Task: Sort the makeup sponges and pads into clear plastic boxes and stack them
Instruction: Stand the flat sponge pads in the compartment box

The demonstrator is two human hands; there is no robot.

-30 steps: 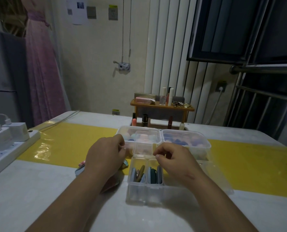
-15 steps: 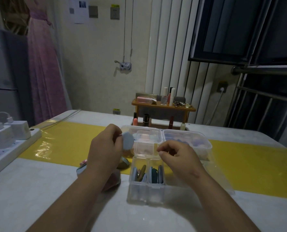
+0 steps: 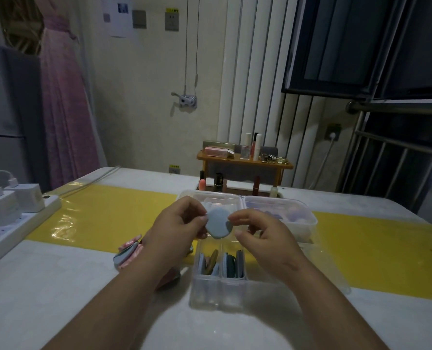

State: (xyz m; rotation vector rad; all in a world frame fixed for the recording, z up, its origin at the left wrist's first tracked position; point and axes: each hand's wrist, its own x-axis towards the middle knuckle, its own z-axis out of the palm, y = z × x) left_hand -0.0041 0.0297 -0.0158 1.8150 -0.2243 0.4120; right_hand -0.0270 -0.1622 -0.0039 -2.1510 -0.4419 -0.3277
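One blue pad (image 3: 218, 224), three clear boxes (image 3: 209, 291).
Pad pinched in left hand (image 3: 177, 228); right hand (image 3: 265, 238) grip unclear. White surface (image 3: 45, 286), yellow strip (image 3: 114, 210).

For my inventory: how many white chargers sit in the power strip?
2. The near charger is closest to the camera; the far charger just behind it, both on the power strip. More may sit outside the frame.

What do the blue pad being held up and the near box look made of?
Blue pad: probably soft foam or sponge; matte, no shine, with a thick rounded edge, pinched by the left hand. Near box: clear hard plastic, glossy; the standing pads inside show through its walls, which catch faint highlights. Neither is certain from looks alone.
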